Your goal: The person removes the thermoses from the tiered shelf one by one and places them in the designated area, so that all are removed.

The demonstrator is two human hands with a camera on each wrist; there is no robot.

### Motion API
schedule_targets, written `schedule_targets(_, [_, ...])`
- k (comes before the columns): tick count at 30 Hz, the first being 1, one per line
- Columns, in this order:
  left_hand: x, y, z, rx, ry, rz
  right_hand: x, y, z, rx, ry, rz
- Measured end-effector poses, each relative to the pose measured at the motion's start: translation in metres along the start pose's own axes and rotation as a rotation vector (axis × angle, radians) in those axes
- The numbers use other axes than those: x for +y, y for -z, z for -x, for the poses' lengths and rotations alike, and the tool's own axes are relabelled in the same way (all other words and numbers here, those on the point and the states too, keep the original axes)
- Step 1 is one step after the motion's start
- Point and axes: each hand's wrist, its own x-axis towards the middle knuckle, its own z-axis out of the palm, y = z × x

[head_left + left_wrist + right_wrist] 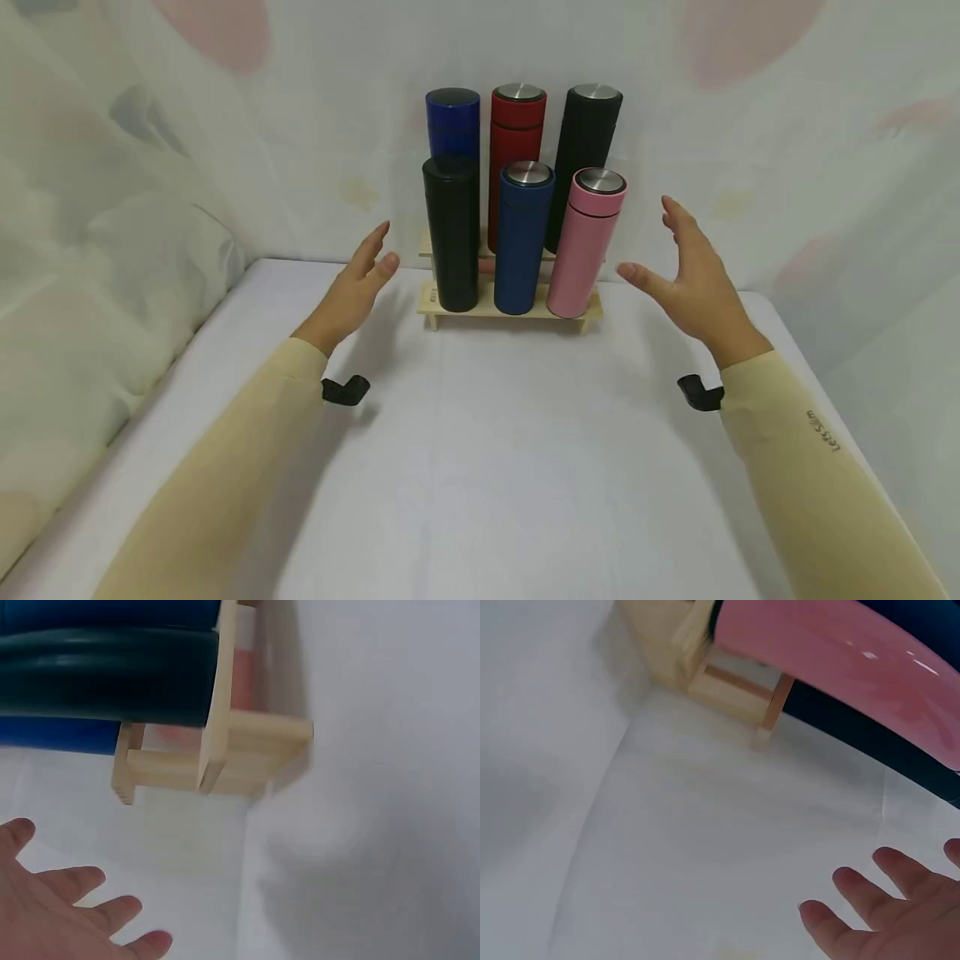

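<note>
A two-tier wooden rack [487, 308] holds several vacuum flasks. On its lower tier stand a dark green flask [452, 242], a blue flask [522, 246] and a pink flask [585, 250] that leans a little right. Behind them are a bright blue flask [453, 125], a red flask [517, 137] and a black flask [588, 133]. My left hand [352, 296] hovers left of the rack, fingers spread, apart from the dark green flask. To the right, my right hand [693, 287] holds nothing, its spread fingers and thumb nearest the pink flask.
The rack stands at the back of a white-covered table [480, 467], close to a patterned cloth backdrop [337, 108]. Another draped cloth [90, 250] hangs along the left side. A black wrist-camera piece [347, 390] juts from the left sleeve, another black piece [701, 393] from the right.
</note>
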Motion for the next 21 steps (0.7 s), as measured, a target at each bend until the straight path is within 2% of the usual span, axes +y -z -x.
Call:
schedule_targets(6, [-0.018,-0.022,-0.004,0.101,0.014,0.304,-0.002,-0.021,-0.005,0.063,-0.008,-0.242])
schedule_targets(10, [-0.032,-0.038,-0.006,0.168,0.044,0.542,-0.001,-0.035,-0.011,0.084,0.001,-0.359])
schedule_targets(12, [-0.039,-0.046,-0.006,0.194,0.061,0.624,0.001,-0.042,-0.014,0.09,0.0,-0.414])
schedule_targets(15, [-0.053,-0.056,-0.006,0.203,0.09,0.676,0.004,-0.05,-0.016,0.113,-0.005,-0.505])
schedule_targets(18, [-0.063,-0.065,-0.008,0.202,0.098,0.673,0.008,-0.057,-0.017,0.169,-0.008,-0.655])
schedule_targets(21, [-0.066,-0.07,-0.013,0.21,0.076,0.653,0.012,-0.064,-0.019,0.22,-0.011,-0.801])
